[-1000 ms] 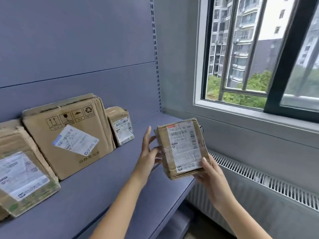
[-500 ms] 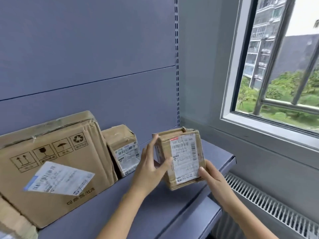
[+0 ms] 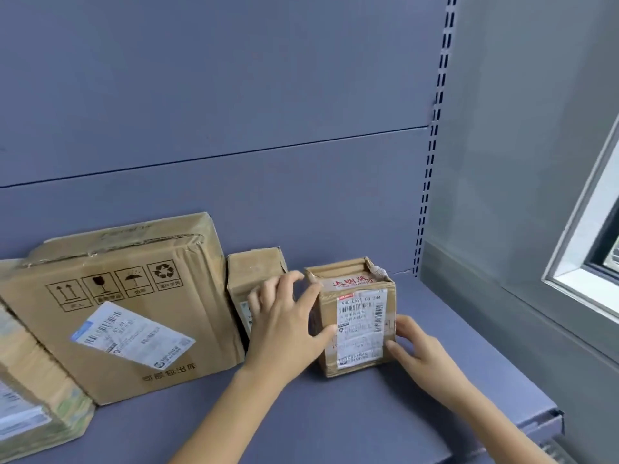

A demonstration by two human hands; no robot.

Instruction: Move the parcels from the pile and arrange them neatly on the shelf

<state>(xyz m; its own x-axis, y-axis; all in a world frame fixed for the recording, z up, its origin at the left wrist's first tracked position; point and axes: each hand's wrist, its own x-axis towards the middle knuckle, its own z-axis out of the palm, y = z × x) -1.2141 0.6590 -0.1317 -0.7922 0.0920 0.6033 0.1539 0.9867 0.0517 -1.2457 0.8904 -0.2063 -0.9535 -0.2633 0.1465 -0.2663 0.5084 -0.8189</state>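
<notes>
On shelf [image 3: 418,413]: small parcel [image 3: 356,316] set upright, label out, right of row.
Left hand [image 3: 284,333]: fingers clasped on its left side, for squaring.
Right hand [image 3: 415,349]: fingers pressed on lower right corner.
Neighbour box [image 3: 249,279]: near, gap kept.

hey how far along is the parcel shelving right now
Done: three parcels already lean against the back panel, the left edge parcel, the large box and a small box. In hand: the left hand and right hand grip the labelled parcel, which sits upright on the shelf, not yet released. Left: the pile is out of view, so I cannot tell.
</notes>
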